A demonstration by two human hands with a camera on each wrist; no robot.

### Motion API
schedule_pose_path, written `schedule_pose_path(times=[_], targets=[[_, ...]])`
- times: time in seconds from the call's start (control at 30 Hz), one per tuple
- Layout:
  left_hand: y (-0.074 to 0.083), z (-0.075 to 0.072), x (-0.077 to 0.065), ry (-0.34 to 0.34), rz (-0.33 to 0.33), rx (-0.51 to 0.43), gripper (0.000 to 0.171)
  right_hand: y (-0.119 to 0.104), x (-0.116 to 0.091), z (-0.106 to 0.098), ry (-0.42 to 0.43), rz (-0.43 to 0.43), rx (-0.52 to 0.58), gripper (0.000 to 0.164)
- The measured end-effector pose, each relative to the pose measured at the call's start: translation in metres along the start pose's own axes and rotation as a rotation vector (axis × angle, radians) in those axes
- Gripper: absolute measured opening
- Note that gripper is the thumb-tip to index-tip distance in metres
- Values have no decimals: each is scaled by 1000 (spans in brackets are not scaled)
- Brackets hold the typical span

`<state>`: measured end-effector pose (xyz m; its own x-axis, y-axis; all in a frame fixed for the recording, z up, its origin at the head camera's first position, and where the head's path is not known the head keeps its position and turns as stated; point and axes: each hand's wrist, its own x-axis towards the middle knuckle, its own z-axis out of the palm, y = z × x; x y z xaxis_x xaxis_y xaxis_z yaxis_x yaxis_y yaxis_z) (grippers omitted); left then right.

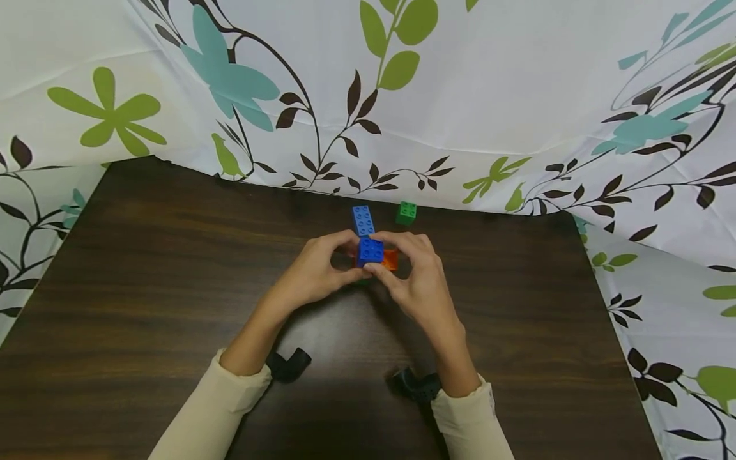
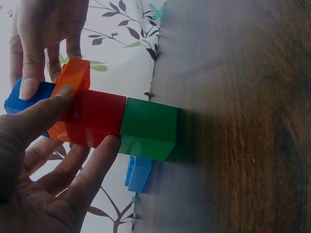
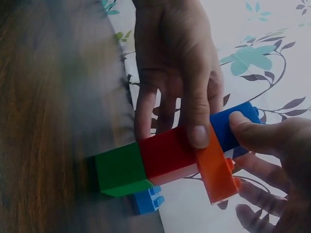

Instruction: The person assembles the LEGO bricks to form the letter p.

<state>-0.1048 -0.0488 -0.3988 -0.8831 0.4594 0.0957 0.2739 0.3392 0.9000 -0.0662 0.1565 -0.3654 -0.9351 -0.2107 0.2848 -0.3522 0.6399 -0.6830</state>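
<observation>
A tower of toy building bricks stands on the table: a green brick at the bottom, a red brick above it, then a wider orange brick that sticks out to one side. Topmost is a dark blue brick, studs up. My left hand holds the tower around the red and orange bricks, its thumb at their join. With thumb and fingers, my right hand pinches the dark blue brick from the other side.
Just behind the tower lies a lighter blue brick, and a small green brick sits to its right near the table's back edge. A leaf-patterned cloth hangs behind the dark wooden table. Black camera mounts are on both wrists.
</observation>
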Motion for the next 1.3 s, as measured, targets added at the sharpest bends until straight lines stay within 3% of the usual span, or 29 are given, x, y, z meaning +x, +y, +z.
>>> schedule_pose_path(times=[0.4, 0.57, 0.87, 1.3], targets=[[0, -2, -1, -27, -32, -9, 31, 10, 0, -19, -168, 20, 96, 60], [0, -2, -1, -27, -50, -8, 32, 17, 0, -29, -187, 45, 115, 60], [2, -2, 0, -37, -64, 0, 35, 37, 3, -44, -110, 159, 74, 49], [0, -1, 0, -46, -60, -1, 35, 71, 11, -34, -36, 268, 39, 50]])
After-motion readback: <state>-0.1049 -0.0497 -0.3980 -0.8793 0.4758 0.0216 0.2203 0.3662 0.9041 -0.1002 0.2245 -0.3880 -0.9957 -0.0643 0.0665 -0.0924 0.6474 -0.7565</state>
